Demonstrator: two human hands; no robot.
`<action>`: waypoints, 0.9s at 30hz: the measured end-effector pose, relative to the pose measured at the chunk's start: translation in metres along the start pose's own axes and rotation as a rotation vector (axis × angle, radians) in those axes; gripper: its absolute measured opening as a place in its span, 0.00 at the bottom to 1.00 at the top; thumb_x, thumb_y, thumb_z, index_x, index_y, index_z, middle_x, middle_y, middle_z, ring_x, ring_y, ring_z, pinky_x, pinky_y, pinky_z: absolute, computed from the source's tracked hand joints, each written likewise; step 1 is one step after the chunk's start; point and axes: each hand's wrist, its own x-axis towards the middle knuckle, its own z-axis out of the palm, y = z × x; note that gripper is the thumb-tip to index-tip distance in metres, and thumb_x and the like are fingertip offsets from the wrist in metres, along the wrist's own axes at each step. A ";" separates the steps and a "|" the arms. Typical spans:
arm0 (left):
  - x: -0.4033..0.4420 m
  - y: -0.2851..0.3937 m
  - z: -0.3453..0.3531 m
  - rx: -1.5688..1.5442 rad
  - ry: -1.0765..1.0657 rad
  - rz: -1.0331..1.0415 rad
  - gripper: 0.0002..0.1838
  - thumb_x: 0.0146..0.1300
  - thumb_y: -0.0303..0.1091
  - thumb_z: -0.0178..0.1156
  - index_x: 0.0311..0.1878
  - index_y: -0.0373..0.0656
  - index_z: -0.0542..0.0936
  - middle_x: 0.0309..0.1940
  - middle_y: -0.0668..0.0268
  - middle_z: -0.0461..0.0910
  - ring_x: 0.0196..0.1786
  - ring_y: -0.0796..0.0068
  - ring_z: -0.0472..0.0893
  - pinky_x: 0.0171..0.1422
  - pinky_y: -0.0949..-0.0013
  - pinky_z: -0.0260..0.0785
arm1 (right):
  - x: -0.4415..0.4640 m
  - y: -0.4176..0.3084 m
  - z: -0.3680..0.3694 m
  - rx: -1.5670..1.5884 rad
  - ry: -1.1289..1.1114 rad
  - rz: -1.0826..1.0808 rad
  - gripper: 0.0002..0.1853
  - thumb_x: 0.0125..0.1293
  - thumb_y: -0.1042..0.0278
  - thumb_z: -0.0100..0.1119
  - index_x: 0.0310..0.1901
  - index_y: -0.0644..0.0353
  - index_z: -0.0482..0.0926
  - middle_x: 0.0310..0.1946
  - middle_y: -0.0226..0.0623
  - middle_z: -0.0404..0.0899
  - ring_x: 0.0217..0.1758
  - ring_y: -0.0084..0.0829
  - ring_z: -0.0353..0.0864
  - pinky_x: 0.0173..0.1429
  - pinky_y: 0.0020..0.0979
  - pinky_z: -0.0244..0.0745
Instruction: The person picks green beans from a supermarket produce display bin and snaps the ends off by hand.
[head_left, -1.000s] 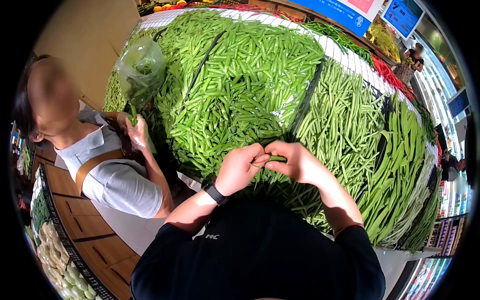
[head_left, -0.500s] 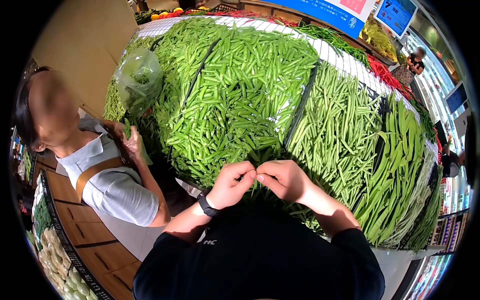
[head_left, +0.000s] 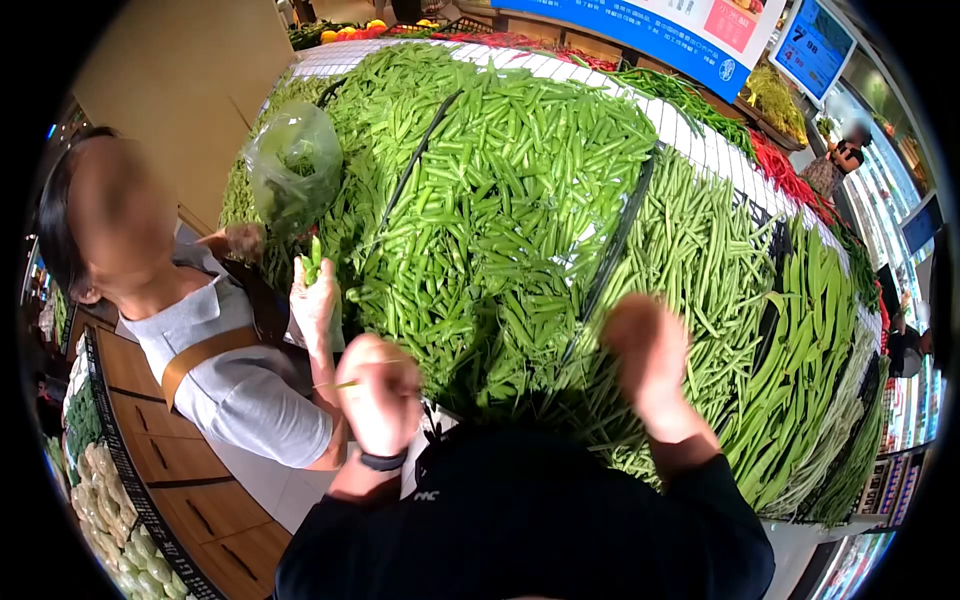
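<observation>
My left hand [head_left: 380, 395], smeared by motion and wearing a dark wristband, is low at the left in front of the display. A thin yellow-green strand [head_left: 346, 384] shows at its fingers; whether they grip it is unclear. My right hand [head_left: 648, 350] is blurred too, over the near part of the green beans [head_left: 690, 230], its fingers not readable. Between my hands spreads a large heap of green pea pods [head_left: 500, 220]. Broad flat beans [head_left: 800, 370] lie farther right, beyond a dark divider.
At my left another person [head_left: 230, 370] in a grey top holds green pods in one hand [head_left: 315, 295]. A clear plastic bag [head_left: 293, 165] with greens rests on the display. Red chillies [head_left: 785, 175] line the back, below a price screen [head_left: 812, 48]. Wooden drawers [head_left: 175, 460] stand behind, left.
My hands, pinched together before, have parted: the left moved left and down, the right moved right. The other person's hand with pods has risen toward the heap. The view has shifted slightly.
</observation>
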 end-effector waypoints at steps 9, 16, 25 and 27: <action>0.003 -0.029 0.006 -0.154 -0.153 -0.647 0.12 0.71 0.32 0.47 0.28 0.48 0.64 0.20 0.70 0.61 0.16 0.83 0.54 0.20 0.78 0.47 | 0.247 0.194 -0.125 -0.595 0.132 0.181 0.27 0.65 0.62 0.59 0.64 0.66 0.70 0.60 0.55 0.74 0.65 0.46 0.73 0.67 0.35 0.67; -0.003 -0.062 -0.023 -0.435 -0.080 -0.968 0.03 0.70 0.26 0.47 0.39 0.47 0.69 0.21 0.73 0.61 0.19 0.83 0.57 0.22 0.79 0.49 | 0.195 0.171 -0.083 -0.904 -0.368 0.285 0.14 0.61 0.68 0.57 0.48 0.60 0.80 0.40 0.44 0.84 0.44 0.38 0.83 0.52 0.36 0.77; -0.001 -0.064 -0.016 -0.340 -0.204 -0.987 0.03 0.72 0.30 0.45 0.42 0.45 0.69 0.21 0.73 0.60 0.19 0.83 0.56 0.23 0.78 0.49 | 0.088 0.178 0.002 -1.041 -0.881 0.301 0.18 0.63 0.73 0.57 0.55 0.60 0.77 0.53 0.43 0.79 0.55 0.42 0.80 0.65 0.38 0.73; -0.003 -0.063 -0.011 -0.293 -0.162 -0.979 0.05 0.73 0.31 0.44 0.40 0.45 0.69 0.21 0.75 0.58 0.19 0.84 0.56 0.23 0.79 0.50 | 0.078 0.195 0.009 -1.060 -0.821 0.130 0.19 0.61 0.72 0.59 0.56 0.60 0.75 0.53 0.44 0.78 0.53 0.43 0.81 0.60 0.39 0.76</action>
